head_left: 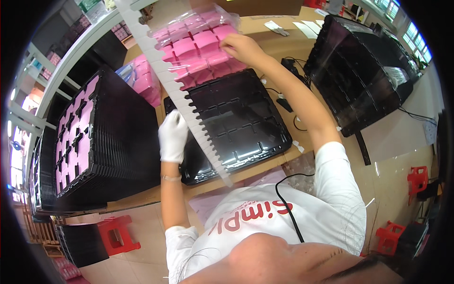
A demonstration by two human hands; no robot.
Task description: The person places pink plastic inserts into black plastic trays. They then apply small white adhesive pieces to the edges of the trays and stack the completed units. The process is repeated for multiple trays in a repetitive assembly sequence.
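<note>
My left hand (172, 137), in a white glove, is at the left edge of a black plastic tray (236, 118) with moulded ridges. Its fingers are curled, and what they hold, if anything, is hidden. A long white strip (196, 124) with a notched edge slants across the view beside this hand; I cannot tell whether they touch. Beyond the tray, my bare right hand (240, 48) reaches over the right side of several pink pieces (196, 47) lying in rows under clear plastic film (222, 16). Its fingers are bent together, and anything between them is too small to make out.
Tall stacks of black trays stand at left (125, 128) and right (364, 71), the left one topped with pink pieces (78, 135). A blue-and-pink bundle (142, 78) lies behind it. Black cables (295, 71) run beside the tray. Red stools (116, 235) stand on the floor.
</note>
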